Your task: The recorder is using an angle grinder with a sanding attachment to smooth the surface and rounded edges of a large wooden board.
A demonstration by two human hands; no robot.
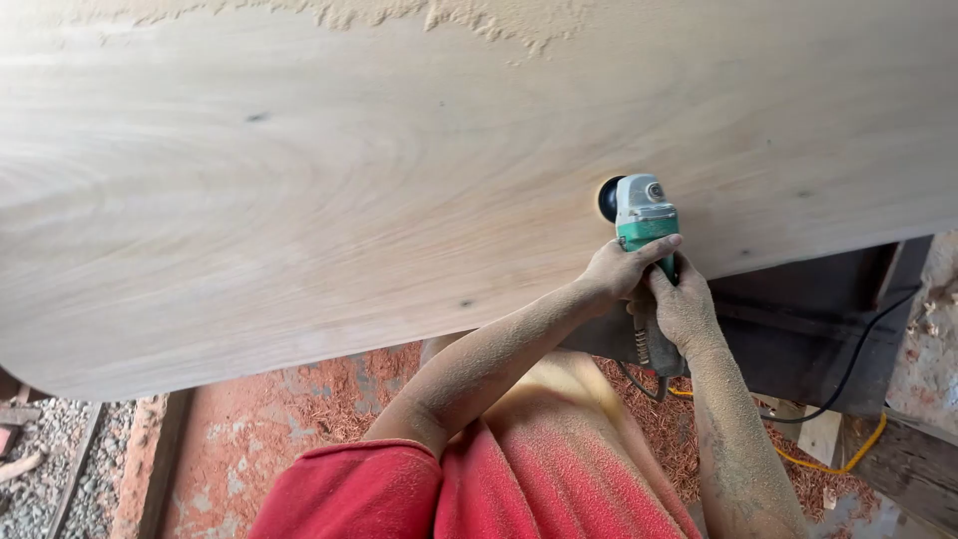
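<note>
Soft, even daylight fills the view, bright without harsh glare. The slab [399, 200] above the grip is pale and slightly washed out, its grain smooth and a little soft. A dark shadow lies under the slab's edge just right of the hands. The grinder [644, 225] is fairly sharp. The slab's edge bows, showing wide-angle distortion toward the borders.

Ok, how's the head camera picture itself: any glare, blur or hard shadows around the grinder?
Head view: soft, even daylight, no glare on the wooden slab; angle grinder and both hands sharp; deep shadow under the slab's edge at right; slab edges bow from wide-lens distortion; sawdust pile at top slightly soft.
</note>
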